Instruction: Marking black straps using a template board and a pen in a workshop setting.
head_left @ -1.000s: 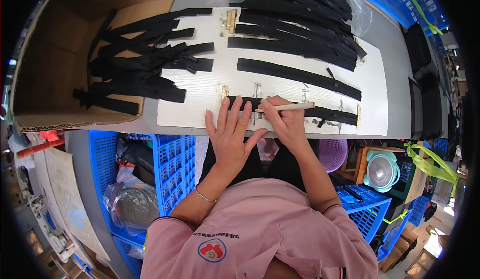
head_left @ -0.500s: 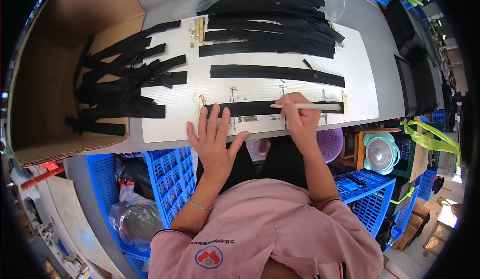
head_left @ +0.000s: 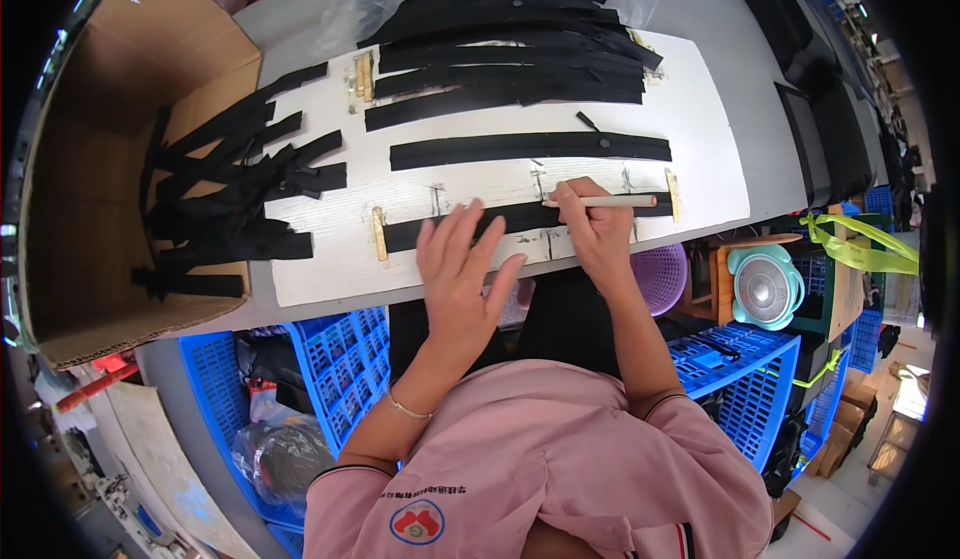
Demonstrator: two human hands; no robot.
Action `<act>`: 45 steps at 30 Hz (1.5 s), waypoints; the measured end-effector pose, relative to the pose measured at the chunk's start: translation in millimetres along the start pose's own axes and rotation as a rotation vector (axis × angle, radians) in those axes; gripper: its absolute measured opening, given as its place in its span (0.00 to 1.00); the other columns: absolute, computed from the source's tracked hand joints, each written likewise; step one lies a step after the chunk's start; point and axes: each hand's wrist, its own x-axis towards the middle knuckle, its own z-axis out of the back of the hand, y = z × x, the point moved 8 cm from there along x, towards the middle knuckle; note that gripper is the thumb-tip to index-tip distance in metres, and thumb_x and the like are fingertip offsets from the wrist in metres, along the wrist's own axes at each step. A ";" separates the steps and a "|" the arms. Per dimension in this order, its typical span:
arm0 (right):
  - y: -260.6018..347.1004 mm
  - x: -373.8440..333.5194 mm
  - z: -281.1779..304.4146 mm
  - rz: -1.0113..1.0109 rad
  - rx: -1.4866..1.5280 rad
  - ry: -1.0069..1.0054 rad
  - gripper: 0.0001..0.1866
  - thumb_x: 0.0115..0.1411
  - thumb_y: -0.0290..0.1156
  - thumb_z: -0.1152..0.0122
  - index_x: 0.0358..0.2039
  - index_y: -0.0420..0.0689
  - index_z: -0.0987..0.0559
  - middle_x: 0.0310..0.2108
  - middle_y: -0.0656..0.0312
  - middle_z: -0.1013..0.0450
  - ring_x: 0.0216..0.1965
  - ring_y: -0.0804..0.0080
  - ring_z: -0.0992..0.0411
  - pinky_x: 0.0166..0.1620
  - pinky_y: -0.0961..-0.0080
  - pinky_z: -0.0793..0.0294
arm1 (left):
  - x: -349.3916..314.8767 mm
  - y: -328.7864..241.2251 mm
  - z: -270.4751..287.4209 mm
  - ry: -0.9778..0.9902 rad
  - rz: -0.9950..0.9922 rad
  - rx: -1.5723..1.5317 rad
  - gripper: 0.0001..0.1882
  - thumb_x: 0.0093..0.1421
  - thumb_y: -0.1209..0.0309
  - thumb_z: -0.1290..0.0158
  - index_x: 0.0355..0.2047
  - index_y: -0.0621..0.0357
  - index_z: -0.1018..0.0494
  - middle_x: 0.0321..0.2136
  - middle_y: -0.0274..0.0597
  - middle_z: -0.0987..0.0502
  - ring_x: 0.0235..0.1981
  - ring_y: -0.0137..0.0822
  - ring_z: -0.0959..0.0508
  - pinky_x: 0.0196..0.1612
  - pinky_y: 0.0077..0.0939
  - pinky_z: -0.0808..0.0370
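Note:
A black zipper strip lies lengthwise near the front edge of a white board, between two small tan end pieces. My left hand is over its left half, palm down with the fingers spread; whether they press on the strip is unclear. My right hand grips a pale pencil tilted low, its tip near the strip's upper edge. Just beyond lies another black zipper strip with its slider and pull showing. Dark marks dot the board around the nearer strip.
Many black zipper strips are heaped at the far side by clear plastic. At left, more strips hang into an open cardboard box. Black cases stand at right. Blue crates and a teal fan sit below table level.
My left hand has slid rightward along the near strip, uncovering its left end. The pencil tip has shifted a little right along the strip. The whole view has swung slightly.

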 end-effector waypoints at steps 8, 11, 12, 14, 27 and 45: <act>0.9 1.2 -1.3 0.025 -0.002 -0.021 0.11 0.68 0.28 0.41 0.30 0.35 0.20 0.25 0.54 0.22 0.24 0.65 0.25 0.28 0.71 0.30 | 29.8 -16.1 -33.4 -0.059 -0.037 -0.096 0.09 0.55 0.75 0.34 0.38 0.57 0.16 0.41 0.36 0.19 0.44 0.40 0.23 0.51 0.35 0.32; -0.1 -0.8 1.7 0.033 0.016 -0.014 0.11 0.67 0.28 0.41 0.29 0.35 0.20 0.24 0.55 0.23 0.23 0.63 0.25 0.27 0.70 0.30 | 30.6 -16.2 -31.9 -0.077 -0.037 -0.096 0.08 0.54 0.76 0.34 0.36 0.56 0.17 0.40 0.35 0.19 0.43 0.39 0.23 0.49 0.34 0.32; -0.8 -1.6 1.2 0.029 0.017 0.006 0.12 0.67 0.28 0.41 0.28 0.35 0.20 0.23 0.55 0.23 0.22 0.63 0.25 0.27 0.70 0.30 | 30.2 -15.6 -32.0 -0.083 -0.036 -0.089 0.08 0.54 0.76 0.34 0.36 0.56 0.17 0.40 0.34 0.19 0.43 0.39 0.23 0.49 0.34 0.32; 3.8 -0.6 1.9 0.074 0.021 0.008 0.12 0.67 0.28 0.41 0.26 0.36 0.21 0.21 0.55 0.25 0.20 0.63 0.26 0.26 0.70 0.31 | 29.8 -15.4 -32.3 -0.087 -0.039 -0.083 0.08 0.54 0.76 0.34 0.35 0.56 0.17 0.40 0.34 0.19 0.43 0.39 0.23 0.49 0.34 0.32; 3.6 -3.9 7.1 0.076 0.092 0.115 0.10 0.65 0.25 0.41 0.26 0.35 0.20 0.22 0.58 0.24 0.24 0.71 0.27 0.29 0.74 0.30 | 29.9 -17.0 -35.3 -0.054 -0.032 -0.085 0.07 0.55 0.75 0.34 0.36 0.57 0.17 0.41 0.35 0.19 0.45 0.41 0.23 0.51 0.36 0.33; -59.8 -3.0 104.4 -0.134 0.176 -0.218 0.13 0.70 0.27 0.42 0.29 0.33 0.19 0.25 0.64 0.23 0.26 0.82 0.31 0.31 0.81 0.31 | 62.3 -84.7 -101.3 0.048 -0.202 -0.211 0.07 0.56 0.74 0.35 0.37 0.55 0.17 0.41 0.35 0.20 0.46 0.40 0.24 0.53 0.36 0.32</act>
